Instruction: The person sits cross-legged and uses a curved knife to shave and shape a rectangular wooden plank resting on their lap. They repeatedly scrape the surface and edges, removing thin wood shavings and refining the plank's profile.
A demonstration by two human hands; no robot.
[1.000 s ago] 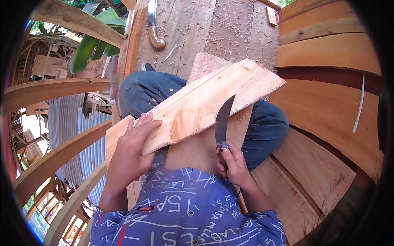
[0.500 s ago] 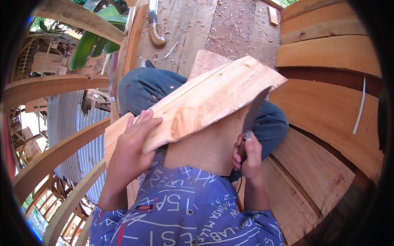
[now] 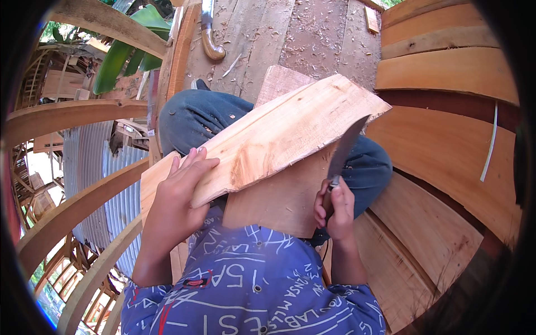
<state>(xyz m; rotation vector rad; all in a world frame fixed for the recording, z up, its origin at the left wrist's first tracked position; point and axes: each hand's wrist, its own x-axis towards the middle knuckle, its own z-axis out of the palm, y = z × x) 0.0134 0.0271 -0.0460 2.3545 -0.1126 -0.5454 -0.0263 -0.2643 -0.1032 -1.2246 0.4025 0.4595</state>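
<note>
A pale wooden plank [image 3: 279, 139] lies slantwise across my lap, its far end up to the right. My left hand [image 3: 184, 190] grips its lower left end, fingers on the upper face and thumb at the near edge. In my right hand [image 3: 336, 209] is a machete [image 3: 347, 148], held closed by its handle. The dark blade points away from me, its tip against or very near the plank's right edge. Beneath the plank, another wide board [image 3: 279, 209] rests on my lap, partly covered.
Wood shavings litter the plank floor [image 3: 312, 39]. A second blade with a curved wooden handle [image 3: 213, 47] lies ahead on the left. Board walling [image 3: 441, 139] stands close on my right, and a slatted wooden railing [image 3: 89, 204] runs along my left.
The machete has shifted slightly and its blade has turned a little in my right hand. My left hand and the plank stay almost where they were.
</note>
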